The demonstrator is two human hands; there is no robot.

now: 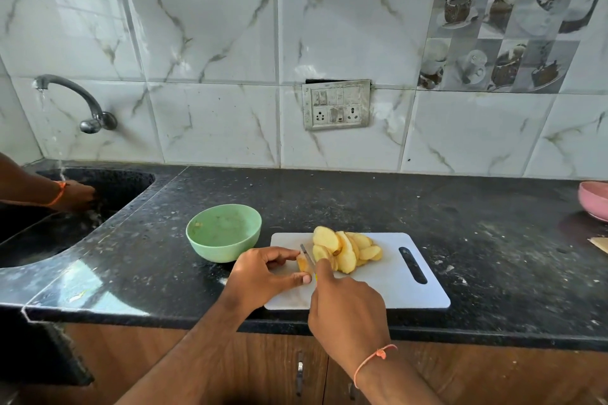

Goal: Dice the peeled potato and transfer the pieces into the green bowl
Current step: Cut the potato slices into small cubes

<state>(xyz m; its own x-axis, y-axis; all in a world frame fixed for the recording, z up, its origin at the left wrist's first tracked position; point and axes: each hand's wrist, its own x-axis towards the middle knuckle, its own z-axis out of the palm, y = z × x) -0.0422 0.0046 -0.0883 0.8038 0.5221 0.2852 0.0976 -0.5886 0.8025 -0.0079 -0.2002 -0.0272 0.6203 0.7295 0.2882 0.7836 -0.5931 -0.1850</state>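
Left hand (263, 276) pinches the potato end-piece (303, 265) steady while the right hand (345, 302) grips the knife (307, 255), slicing; green bowl (223, 233) waits beside the cutting board (394, 283).

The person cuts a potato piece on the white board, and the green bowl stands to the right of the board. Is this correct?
Not quite. In the head view the green bowl stands left of the white board, not right. The rest holds: the knife cuts a potato piece there.

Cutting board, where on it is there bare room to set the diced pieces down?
The cutting board is bare along its near right part, between the potato slices and its slot handle, down to the front edge. The left end is crowded: left hand holds a piece against the knife, gripped by the right hand.
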